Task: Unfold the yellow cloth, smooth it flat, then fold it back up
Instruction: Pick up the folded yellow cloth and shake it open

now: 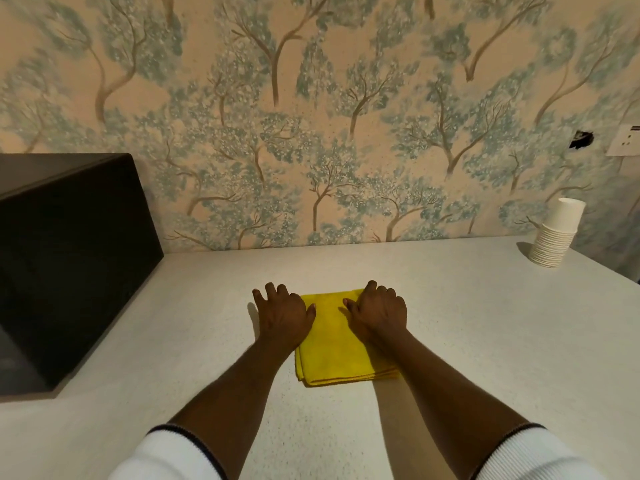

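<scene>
While both hands, left point(284, 315) and right point(379, 311), lie spread flat, gripping nothing, I'd pinch the soft, light, folded yellow microfibre cloth point(334, 344) by its far corners.

Yellow cloth point(334, 344) lies folded (several layers at near edge) flat on the counter.

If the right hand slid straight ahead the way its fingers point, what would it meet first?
Probably nothing on the counter: the right hand lies flat on the yellow cloth, fingers toward the wall. Past the cloth's far edge the way looks free until the wall.
</scene>
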### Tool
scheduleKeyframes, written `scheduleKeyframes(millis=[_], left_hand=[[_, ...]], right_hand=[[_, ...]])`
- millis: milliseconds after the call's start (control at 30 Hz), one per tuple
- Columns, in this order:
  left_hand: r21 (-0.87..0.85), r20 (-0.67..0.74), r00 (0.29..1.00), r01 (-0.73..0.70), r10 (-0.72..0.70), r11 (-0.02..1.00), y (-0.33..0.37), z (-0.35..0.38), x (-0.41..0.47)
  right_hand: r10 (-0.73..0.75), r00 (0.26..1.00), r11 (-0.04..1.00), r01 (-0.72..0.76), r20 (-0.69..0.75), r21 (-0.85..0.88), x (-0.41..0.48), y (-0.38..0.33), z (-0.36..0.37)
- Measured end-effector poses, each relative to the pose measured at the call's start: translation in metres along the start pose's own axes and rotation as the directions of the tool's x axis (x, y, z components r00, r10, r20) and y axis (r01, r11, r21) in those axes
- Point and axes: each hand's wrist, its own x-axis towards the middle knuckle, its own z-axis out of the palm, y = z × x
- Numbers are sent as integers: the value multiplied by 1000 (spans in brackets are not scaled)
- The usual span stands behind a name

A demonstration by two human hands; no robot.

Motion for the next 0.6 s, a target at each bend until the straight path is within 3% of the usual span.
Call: scheduleKeyframes(millis=[167, 333, 400, 467, 600], left_hand=[[-230, 48, 995, 98, -90, 968, 4, -6, 6], [-530, 19, 996, 89, -93, 843, 2, -11, 9], [-718, 71, 991, 129, -113, 684, 2, -14, 12], [-867, 182, 967, 243, -178, 434, 3, -24, 15], [-929, 369, 892, 362, -261, -77, 5, -44, 14]], right_hand=[[-19, 1000, 984, 19, 1, 176, 1, -6, -1], [11, 999, 898, -32, 50, 440, 6, -4, -4], [56, 998, 839, -60, 24, 541, 6, -4, -8], [91, 996, 794, -80, 12, 603, 7, -5, -13], [172, 981, 566, -174, 91, 806, 10, -10, -23]])
